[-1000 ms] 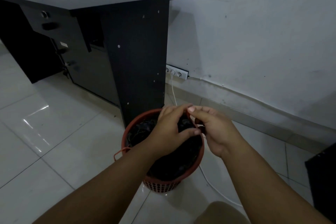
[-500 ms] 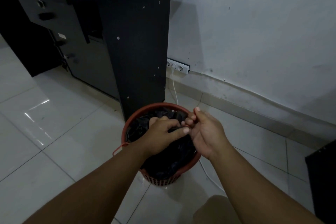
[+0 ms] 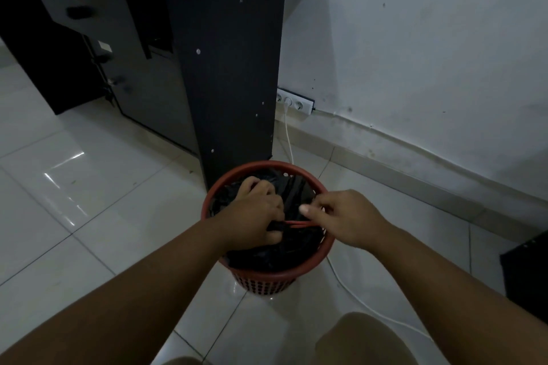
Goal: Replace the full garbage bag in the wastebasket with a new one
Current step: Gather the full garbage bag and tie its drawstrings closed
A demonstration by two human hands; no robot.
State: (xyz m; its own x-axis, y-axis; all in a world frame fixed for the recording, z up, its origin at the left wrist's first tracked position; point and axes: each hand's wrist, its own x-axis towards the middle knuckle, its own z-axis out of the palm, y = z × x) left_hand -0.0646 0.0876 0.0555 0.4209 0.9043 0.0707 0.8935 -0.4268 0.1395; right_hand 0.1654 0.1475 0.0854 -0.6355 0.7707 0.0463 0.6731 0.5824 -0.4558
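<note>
A red perforated wastebasket (image 3: 264, 281) stands on the tiled floor beside a black desk. A black garbage bag (image 3: 275, 252) fills it. My left hand (image 3: 252, 216) is closed around the gathered neck of the bag, inside the basket's rim. My right hand (image 3: 347, 216) pinches a thin red band (image 3: 296, 224) and stretches it sideways from the bag's neck toward the basket's right rim. Part of the bag's top is hidden under my hands.
The black desk (image 3: 228, 68) with drawers rises just behind the basket. A white power strip (image 3: 295, 102) sits on the wall, and its white cable (image 3: 350, 287) runs over the floor past the basket's right side. A dark cabinet (image 3: 527, 272) stands at the right edge.
My hands have dropped from above the basket down into it. The right hand has moved away to the right, and the red band is now stretched between the two hands.
</note>
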